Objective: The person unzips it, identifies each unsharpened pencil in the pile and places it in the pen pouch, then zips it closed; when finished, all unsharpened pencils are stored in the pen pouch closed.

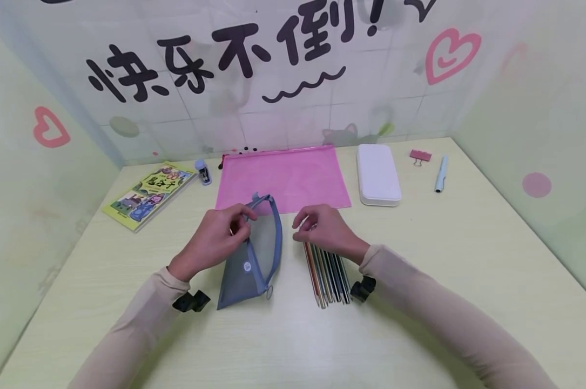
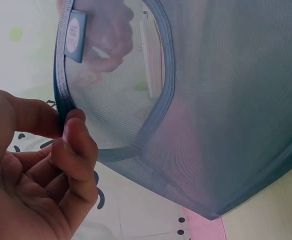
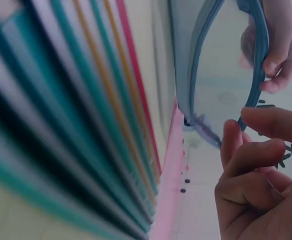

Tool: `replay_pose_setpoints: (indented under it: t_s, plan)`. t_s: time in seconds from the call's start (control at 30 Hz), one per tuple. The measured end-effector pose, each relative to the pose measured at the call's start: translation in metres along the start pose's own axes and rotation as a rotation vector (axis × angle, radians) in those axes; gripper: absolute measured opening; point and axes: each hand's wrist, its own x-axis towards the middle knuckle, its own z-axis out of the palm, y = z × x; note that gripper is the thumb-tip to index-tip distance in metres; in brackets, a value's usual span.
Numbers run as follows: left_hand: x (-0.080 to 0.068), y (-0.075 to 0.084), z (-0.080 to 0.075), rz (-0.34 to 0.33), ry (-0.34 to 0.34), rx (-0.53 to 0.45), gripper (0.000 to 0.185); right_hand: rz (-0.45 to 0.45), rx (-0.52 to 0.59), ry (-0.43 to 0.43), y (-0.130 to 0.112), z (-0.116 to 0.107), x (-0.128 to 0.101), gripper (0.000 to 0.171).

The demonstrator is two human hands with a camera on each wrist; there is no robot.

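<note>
A blue-grey mesh zip pouch [image 1: 244, 270] stands tilted on the table with its mouth gaping. My left hand [image 1: 218, 235] pinches one zipped edge of that mouth between thumb and finger; the left wrist view shows the fingertips [image 2: 76, 127] on the zip tape, below a small label. Over the far ends of a row of colored pencils [image 1: 328, 275] hovers my right hand [image 1: 327, 229], fingers loosely bent. In the right wrist view a small gap shows between its thumb and fingertips, with nothing held. The pencils lie side by side, to the right of the pouch.
Behind the pouch lies a pink zip folder [image 1: 288, 175]. A white case [image 1: 378, 174], a red binder clip [image 1: 421, 155] and a light blue pen [image 1: 441, 174] are at the back right. At the back left are a yellow booklet [image 1: 149, 195] and a small bottle [image 1: 203, 172].
</note>
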Motion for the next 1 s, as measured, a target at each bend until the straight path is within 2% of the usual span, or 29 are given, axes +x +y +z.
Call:
replay_pose_setpoints:
  t_s: [0.3, 0.6, 0.8, 1.0]
  plan:
    - [-0.001, 0.001, -0.001, -0.008, -0.012, 0.012, 0.018, -0.008, -0.077, -0.064, 0.017, -0.011, -0.006, 0.014]
    - [-0.002, 0.001, 0.0, 0.001, -0.012, 0.011, 0.019, 0.005, -0.143, -0.143, 0.022, -0.005, -0.007, 0.013]
    - [-0.001, 0.001, -0.001, -0.006, -0.015, 0.019, 0.019, -0.018, -0.21, -0.157, 0.023, -0.004, -0.006, 0.011]
    - [-0.002, 0.002, -0.001, -0.005, -0.013, 0.016, 0.019, -0.062, -0.301, -0.151, 0.023, -0.002, -0.006, 0.017]
